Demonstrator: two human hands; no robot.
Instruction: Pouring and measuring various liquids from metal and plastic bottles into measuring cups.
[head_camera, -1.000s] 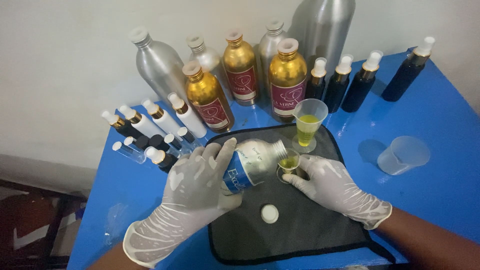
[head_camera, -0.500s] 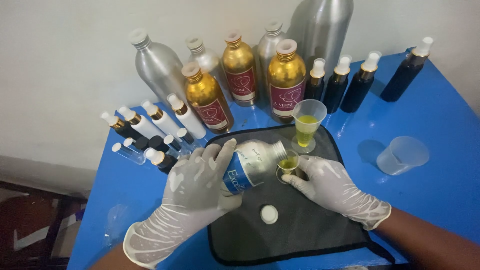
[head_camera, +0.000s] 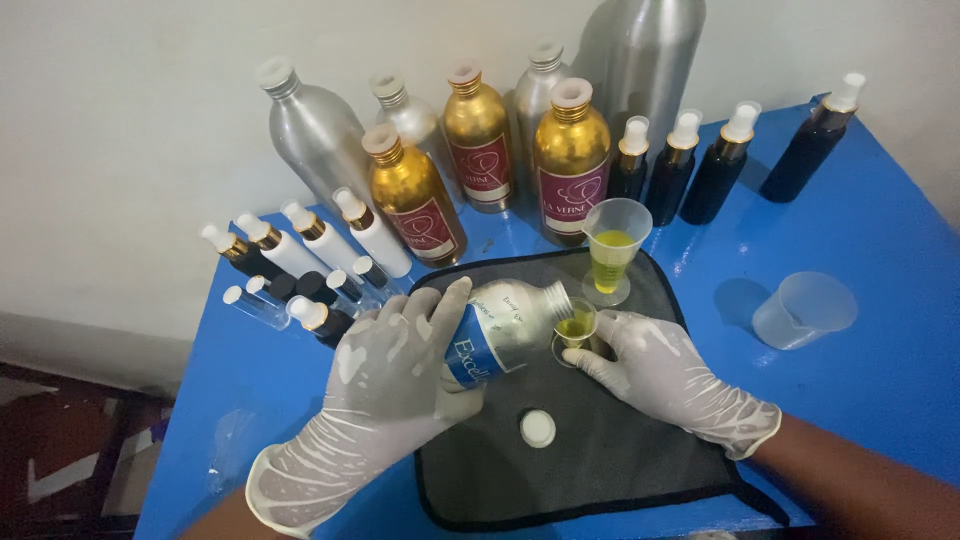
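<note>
The left hand (head_camera: 385, 385), in a thin white glove, has its fingers wrapped around a silver bottle (head_camera: 505, 325) with a blue label, held tipped over on its side so the mouth points right. That mouth sits right at the rim of a small clear cup (head_camera: 575, 328) holding a little yellow-green liquid. The right hand (head_camera: 655, 370), also gloved, steadies the small cup, fingers closed about its lower part (the exact contact of the fingertips is partly hidden by the cup itself). Both are above a dark grey mat (head_camera: 600, 450) lying on the blue desk (head_camera: 870, 380).

A white cap (head_camera: 538, 428) lies on the mat, near the person, between the two hands. Just beyond the small cup stands a taller clear measuring cup (head_camera: 614, 250), partly filled with yellow-green liquid. To the right, off the mat, an empty clear cup (head_camera: 805, 310) stands alone.

At the far edge stand gold bottles (head_camera: 570, 165) with dark red labels and silver bottles (head_camera: 315, 130), with dark spray bottles (head_camera: 720, 165) to their right. On the left lie smaller white and black spray bottles (head_camera: 300, 260).
</note>
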